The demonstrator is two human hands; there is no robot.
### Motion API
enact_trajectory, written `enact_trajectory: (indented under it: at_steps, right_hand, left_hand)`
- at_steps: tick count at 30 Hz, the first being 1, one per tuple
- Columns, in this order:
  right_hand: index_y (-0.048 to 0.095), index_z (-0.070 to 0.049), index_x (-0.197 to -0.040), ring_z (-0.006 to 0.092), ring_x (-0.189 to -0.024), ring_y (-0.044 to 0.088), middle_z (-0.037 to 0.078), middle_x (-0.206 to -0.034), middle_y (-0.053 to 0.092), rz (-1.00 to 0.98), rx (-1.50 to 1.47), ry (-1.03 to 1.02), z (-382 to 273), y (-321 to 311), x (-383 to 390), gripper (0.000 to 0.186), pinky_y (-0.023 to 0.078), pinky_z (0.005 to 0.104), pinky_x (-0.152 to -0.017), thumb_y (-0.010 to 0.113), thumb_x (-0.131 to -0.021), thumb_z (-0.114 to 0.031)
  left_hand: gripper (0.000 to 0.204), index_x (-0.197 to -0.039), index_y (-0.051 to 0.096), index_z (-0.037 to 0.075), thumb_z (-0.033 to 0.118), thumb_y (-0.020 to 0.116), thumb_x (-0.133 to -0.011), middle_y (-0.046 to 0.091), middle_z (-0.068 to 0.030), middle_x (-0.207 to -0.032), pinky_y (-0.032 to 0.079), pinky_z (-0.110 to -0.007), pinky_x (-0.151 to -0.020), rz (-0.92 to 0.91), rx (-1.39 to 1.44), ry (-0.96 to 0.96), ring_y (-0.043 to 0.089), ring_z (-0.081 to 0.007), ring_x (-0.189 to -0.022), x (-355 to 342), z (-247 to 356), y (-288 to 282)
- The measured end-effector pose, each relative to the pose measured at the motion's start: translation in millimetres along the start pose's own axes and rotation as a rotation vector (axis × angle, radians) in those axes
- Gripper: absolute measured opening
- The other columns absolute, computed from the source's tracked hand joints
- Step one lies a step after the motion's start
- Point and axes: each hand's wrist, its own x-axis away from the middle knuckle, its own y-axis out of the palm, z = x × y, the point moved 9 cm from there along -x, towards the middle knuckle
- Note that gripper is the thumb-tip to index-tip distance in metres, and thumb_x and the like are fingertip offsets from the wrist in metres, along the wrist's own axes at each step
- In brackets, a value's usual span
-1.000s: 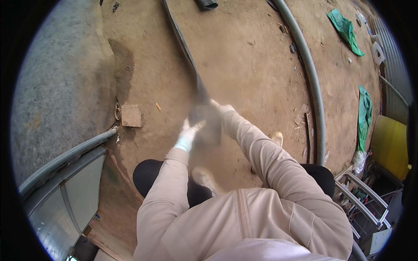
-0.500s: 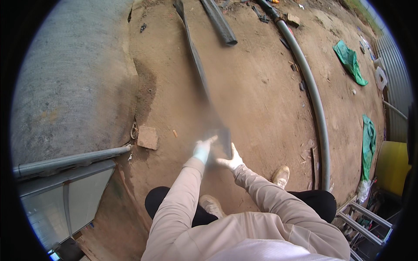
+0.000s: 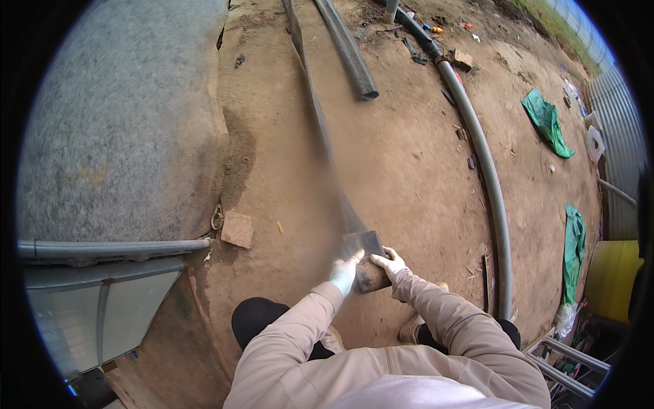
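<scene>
1. Nearest, the left hand (image 3: 346, 271) and right hand (image 3: 390, 262) grasp opposite sides of a dark, rounded end piece (image 3: 372, 279). Each thumb lies toward the top; the fingers underneath are mostly hidden.
2. A long dark strip (image 3: 318, 116) leads away from this end piece, meeting it at the hands' far side. The join is hazy, so I cannot tell whether the two are one piece.
3. The strip's long axis runs forward from the hands and slants leftward with distance. Its near stretch lines up closer to the left hand than to the right; the end piece sits between both, touching each.
4. Farther out, over the bare ground (image 3: 422, 184), a grey pipe (image 3: 501, 232) curves along the right of the hands, and a square block (image 3: 237, 229) lies left and slightly ahead, well apart from the strip.
5. Farther ahead, a second dark length (image 3: 346, 49) lies right of the strip, apart from it and from both hands.
</scene>
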Motion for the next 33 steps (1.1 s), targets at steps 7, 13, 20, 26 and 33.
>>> enact_trajectory:
  at_steps: [7, 13, 20, 26, 33]
  right_hand:
    - [0.047, -0.005, -0.137, 0.0263, -0.117, 0.058, 0.018, -0.129, 0.059, -0.069, -0.016, 0.018, 19, -16, 61, 0.066, 0.048, 0.0375, -0.099, 0.078, -0.081, -0.023]
    - [0.047, -0.009, -0.139, 0.0279, -0.117, 0.059, 0.018, -0.126, 0.062, 0.087, 0.401, 0.103, 60, -42, 72, 0.071, 0.045, 0.0373, -0.101, 0.076, -0.081, -0.040]
    - [0.044, -0.007, -0.139, 0.0329, -0.123, 0.055, 0.021, -0.131, 0.058, 0.103, 0.524, 0.035, 74, -40, 54, 0.068, 0.043, 0.0381, -0.104, 0.069, -0.086, -0.040]
    - [0.038, -0.006, -0.143, 0.0329, -0.127, 0.052, 0.022, -0.135, 0.055, 0.065, 0.568, 0.030, 82, -45, 50, 0.070, 0.040, 0.0383, -0.106, 0.068, -0.088, -0.038]
    - [0.039, -0.004, -0.142, 0.0280, -0.119, 0.058, 0.020, -0.128, 0.060, 0.027, 0.428, -0.009, 80, -42, 57, 0.069, 0.044, 0.0373, -0.102, 0.071, -0.088, -0.034]
  left_hand:
    - [0.107, -0.143, 0.032, -0.011, 0.064, 0.071, -0.077, 0.040, -0.0279, -0.146, 0.034, -0.040, -0.110, -0.072, 0.025, -0.112, 0.042, -0.0339, -0.134, 56, -50, 23]
    - [0.093, -0.125, 0.053, -0.013, 0.062, 0.074, -0.075, 0.059, -0.0280, -0.127, 0.046, -0.040, -0.097, -0.014, -0.199, -0.101, 0.060, -0.0347, -0.115, 43, -82, 46]
    - [0.084, -0.127, 0.057, -0.004, 0.064, 0.069, -0.079, 0.063, -0.0228, -0.123, 0.052, -0.036, -0.086, -0.535, -0.065, -0.189, 0.063, -0.0333, -0.109, 30, -72, 58]
    - [0.096, -0.135, 0.048, -0.008, 0.070, 0.059, -0.080, 0.050, -0.0263, -0.139, 0.040, -0.040, -0.107, -0.096, -0.725, 0.260, 0.052, -0.0380, -0.126, -47, 56, -2]
    - [0.102, -0.145, 0.028, -0.009, 0.053, 0.073, -0.078, 0.037, -0.0289, -0.149, 0.036, -0.041, -0.111, 0.354, -0.203, 0.411, 0.040, -0.0376, -0.137, -128, 189, 1]
